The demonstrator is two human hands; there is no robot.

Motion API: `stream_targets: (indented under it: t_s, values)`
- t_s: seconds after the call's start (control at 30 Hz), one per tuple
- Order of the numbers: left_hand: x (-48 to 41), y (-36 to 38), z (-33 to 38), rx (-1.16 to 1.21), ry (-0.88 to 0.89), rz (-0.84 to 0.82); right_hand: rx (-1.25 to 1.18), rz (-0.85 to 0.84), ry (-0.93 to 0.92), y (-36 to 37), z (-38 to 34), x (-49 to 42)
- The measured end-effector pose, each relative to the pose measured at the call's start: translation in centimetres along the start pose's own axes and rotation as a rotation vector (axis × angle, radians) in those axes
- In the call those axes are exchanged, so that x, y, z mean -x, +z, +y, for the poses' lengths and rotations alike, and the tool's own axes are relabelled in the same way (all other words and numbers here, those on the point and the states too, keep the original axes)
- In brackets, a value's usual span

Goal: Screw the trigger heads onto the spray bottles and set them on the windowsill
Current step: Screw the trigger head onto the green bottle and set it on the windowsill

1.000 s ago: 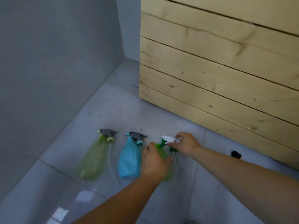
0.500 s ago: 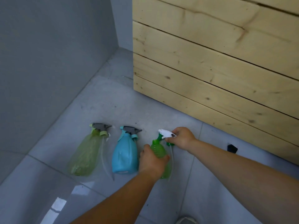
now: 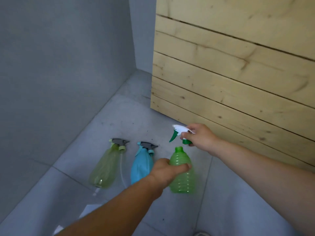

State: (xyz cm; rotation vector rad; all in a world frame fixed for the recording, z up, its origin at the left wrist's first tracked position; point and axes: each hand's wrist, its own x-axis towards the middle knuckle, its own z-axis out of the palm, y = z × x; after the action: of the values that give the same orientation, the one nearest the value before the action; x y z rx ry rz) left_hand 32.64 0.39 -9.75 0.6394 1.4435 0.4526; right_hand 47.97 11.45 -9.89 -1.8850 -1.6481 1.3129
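My left hand (image 3: 167, 171) grips a green ribbed spray bottle (image 3: 182, 178) around its shoulder, its neck open and pointing away from me. Just above that neck, my right hand (image 3: 199, 137) holds a white trigger head with a green lever and collar (image 3: 179, 133), apart from the bottle. A yellow-green bottle (image 3: 104, 167) and a blue bottle (image 3: 141, 165) lie on the floor to the left. A grey trigger head (image 3: 119, 142) lies by the yellow-green bottle's neck and another grey trigger head (image 3: 148, 145) by the blue one's.
A wall of light wooden planks (image 3: 235, 79) rises close on the right. A grey wall (image 3: 59, 74) stands on the left and meets it in a corner. The floor is grey tile (image 3: 230, 201). A thin white dip tube (image 3: 121, 169) lies between the yellow-green and blue bottles.
Both hands have lifted the green bottle and the white trigger head off the floor. The head now sits apart above the open neck. The camera view has risen and tilted up.
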Motion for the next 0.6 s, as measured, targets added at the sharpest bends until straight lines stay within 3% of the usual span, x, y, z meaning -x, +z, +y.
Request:
stream_targets:
  t_s: [0.17,0.43,0.6]
  values:
    - [5.8,-4.0,2.5,0.001,0.118,0.004,-0.096,0.139,-0.187,-3.8,-9.4,4.2]
    - [16.6,-10.4,5.9,-0.009,0.274,-0.006,-0.456,0.289,-0.476,-7.2,-22.8,13.8]
    - [21.5,-13.1,6.6,-0.080,0.296,-0.013,-0.555,0.266,-0.567,-7.4,-27.6,18.8]
